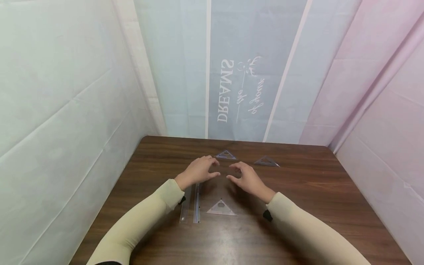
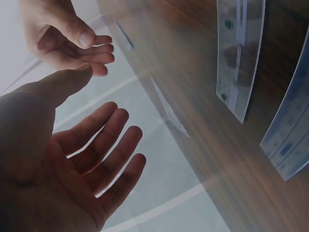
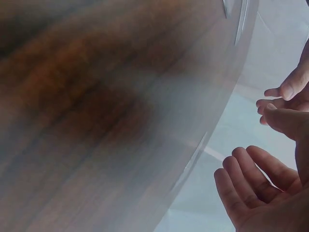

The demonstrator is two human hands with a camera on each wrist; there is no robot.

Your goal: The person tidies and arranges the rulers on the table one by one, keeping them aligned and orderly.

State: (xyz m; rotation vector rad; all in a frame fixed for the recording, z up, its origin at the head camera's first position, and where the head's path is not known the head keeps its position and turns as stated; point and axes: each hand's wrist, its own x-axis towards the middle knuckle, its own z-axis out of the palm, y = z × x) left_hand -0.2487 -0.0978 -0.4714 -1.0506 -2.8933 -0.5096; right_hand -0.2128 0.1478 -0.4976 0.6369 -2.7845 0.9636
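My left hand (image 1: 198,170) hovers over the middle of the table with fingers loosely curved and nothing held. Facing it, a small gap away, is my right hand (image 1: 249,180), likewise relaxed and holding nothing. Two clear rulers lie side by side below the left wrist: an outer ruler (image 1: 184,213) and an inner ruler (image 1: 197,211), their far ends hidden by the hand and sleeve. A clear set square (image 1: 221,209) lies nearer the body, between the forearms. Beyond the fingertips rests a bluish set square (image 1: 221,156), and farther right another set square (image 1: 267,162).
The dark wood-grain table (image 1: 308,221) meets a printed curtain (image 1: 185,92) at its back edge. Pale sheets hang along both sides, a left sheet (image 1: 66,121) and a pinkish right sheet (image 1: 391,121).
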